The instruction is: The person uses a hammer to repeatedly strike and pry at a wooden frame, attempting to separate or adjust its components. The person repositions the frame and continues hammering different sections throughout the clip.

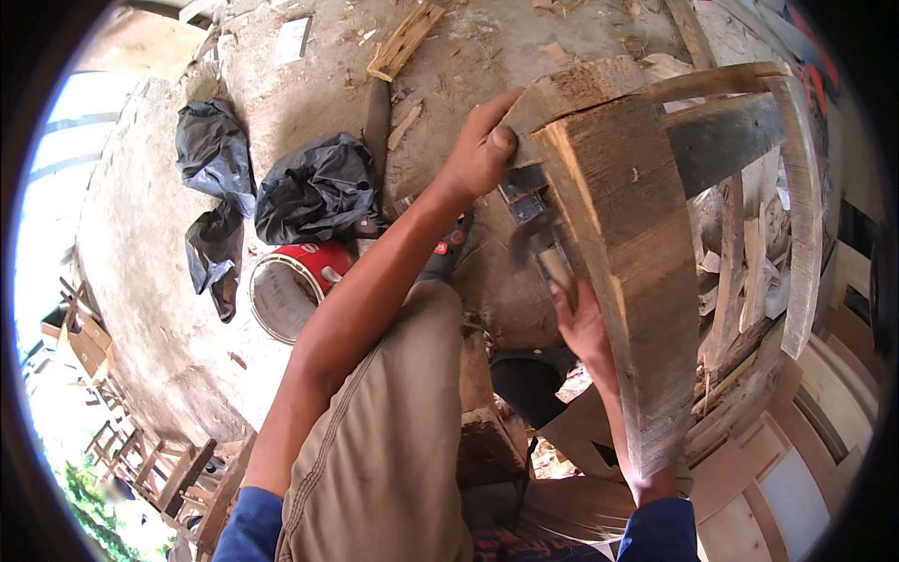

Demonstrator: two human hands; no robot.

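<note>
A rough wooden furniture frame [627, 215] made of thick, slightly curved pieces stands tilted at the right of my lap. My left hand [482, 150] is closed around its upper left end, thumb toward me. Below that, my right hand [585, 323] grips a short wooden-handled hammer [556, 268] beside the frame's left side. The hammer's dark head is smeared by motion, so whether it touches the wood I cannot tell. A dark block-shaped piece [526, 199] shows between the hammer and my left hand. Part of my right forearm is hidden behind the frame.
A red bucket [286, 295] lies left of my left forearm, its mouth toward me. Crumpled black plastic bags [318, 192] rest beyond it. Wood offcuts [407, 42] and scraps litter the dusty floor. Wooden panels [777, 487] lean at the right; chair frames [159, 468] stand at the lower left.
</note>
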